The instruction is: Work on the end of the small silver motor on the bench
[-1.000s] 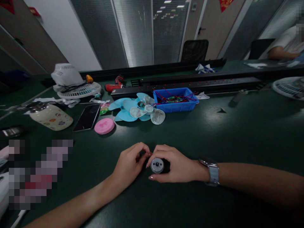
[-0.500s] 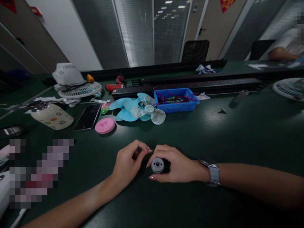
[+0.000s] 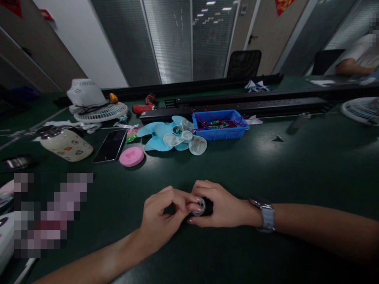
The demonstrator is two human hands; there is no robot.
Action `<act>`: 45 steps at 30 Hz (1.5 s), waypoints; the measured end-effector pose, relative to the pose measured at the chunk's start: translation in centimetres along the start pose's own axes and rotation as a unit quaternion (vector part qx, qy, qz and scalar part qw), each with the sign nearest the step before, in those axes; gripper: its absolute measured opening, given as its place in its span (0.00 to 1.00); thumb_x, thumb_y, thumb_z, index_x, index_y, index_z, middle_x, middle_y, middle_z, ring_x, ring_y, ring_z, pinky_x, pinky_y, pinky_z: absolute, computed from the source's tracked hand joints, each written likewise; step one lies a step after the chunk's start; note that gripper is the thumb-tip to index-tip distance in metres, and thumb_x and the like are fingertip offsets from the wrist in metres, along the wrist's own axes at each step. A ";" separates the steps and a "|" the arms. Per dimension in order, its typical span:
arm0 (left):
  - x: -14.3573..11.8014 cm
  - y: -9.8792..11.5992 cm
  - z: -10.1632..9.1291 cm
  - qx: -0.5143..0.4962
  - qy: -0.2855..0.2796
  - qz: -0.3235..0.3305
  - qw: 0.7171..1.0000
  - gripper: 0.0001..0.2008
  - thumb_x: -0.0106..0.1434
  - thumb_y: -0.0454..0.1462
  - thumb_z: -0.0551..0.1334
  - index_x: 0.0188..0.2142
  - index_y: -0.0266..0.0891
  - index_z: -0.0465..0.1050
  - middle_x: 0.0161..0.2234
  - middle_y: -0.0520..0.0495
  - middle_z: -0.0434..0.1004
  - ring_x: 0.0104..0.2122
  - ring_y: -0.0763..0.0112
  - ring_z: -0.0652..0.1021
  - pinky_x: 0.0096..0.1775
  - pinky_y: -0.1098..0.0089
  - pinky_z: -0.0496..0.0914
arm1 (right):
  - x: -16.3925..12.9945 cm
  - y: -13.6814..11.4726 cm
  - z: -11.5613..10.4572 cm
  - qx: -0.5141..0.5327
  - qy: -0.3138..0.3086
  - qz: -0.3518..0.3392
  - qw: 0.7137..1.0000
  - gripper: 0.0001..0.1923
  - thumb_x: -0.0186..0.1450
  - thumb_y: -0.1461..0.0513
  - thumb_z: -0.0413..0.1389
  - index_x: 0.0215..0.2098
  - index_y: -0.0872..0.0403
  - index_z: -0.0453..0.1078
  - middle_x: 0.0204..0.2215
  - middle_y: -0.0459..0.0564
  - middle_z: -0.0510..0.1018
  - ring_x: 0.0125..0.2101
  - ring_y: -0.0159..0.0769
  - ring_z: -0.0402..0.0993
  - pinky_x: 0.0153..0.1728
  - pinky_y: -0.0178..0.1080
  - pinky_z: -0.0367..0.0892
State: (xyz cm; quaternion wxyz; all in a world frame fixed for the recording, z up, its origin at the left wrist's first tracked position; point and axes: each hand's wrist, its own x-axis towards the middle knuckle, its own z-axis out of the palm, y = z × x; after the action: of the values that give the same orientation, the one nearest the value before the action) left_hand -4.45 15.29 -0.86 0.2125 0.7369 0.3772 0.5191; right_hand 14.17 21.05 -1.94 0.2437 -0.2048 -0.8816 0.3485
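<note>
My right hand (image 3: pixel 217 203) is wrapped around a small motor (image 3: pixel 203 208), a short cylinder with a round silvery end face and a dark body. That end face points up toward me, partly covered by fingers. My left hand (image 3: pixel 166 209) is closed, thumb and fingertips pinched together right at the motor's end face. Whether a tiny part sits between those fingertips is hidden. Both hands are low over the dark green table (image 3: pixel 237 252).
Beyond my hands lie blue and clear fan blades (image 3: pixel 160 136), a blue bin (image 3: pixel 222 132) of wired parts and a pink round case (image 3: pixel 132 156). Leftward are a phone (image 3: pixel 110 146), a patterned bottle (image 3: pixel 69 145) and a fan (image 3: pixel 89 94). A red drill (image 3: pixel 144 107) lies behind.
My left hand has moved right, bringing its pinched fingertips from beside the motor onto its end face. My right hand keeps its hold with little movement.
</note>
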 end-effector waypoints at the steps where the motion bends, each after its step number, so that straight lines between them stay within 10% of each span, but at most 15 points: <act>1: 0.0 0.0 0.0 -0.003 -0.002 0.001 1.000 0.13 0.56 0.22 0.65 0.25 0.38 0.65 0.30 0.51 0.83 0.30 0.72 0.82 0.34 0.73 0.71 | 0.0 0.0 0.0 0.001 0.000 0.000 1.000 0.15 0.56 0.56 0.66 0.33 0.57 0.69 0.31 0.45 0.70 0.32 0.31 0.67 0.34 0.34 0.61; 45: 0.7 0.7 -0.5 0.087 -0.042 0.119 0.988 0.06 0.61 0.26 0.63 0.32 0.37 0.70 0.32 0.47 0.85 0.24 0.73 0.80 0.26 0.73 0.69 | 0.1 -0.4 -0.1 0.010 0.009 0.009 1.000 0.12 0.58 0.57 0.63 0.32 0.55 0.68 0.30 0.45 0.72 0.31 0.31 0.68 0.34 0.35 0.62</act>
State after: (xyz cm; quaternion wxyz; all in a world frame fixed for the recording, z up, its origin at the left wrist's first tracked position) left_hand -4.57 15.34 0.25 0.0994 0.8135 0.3213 0.4745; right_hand 14.09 20.84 -1.56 0.2508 -0.2132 -0.8738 0.3580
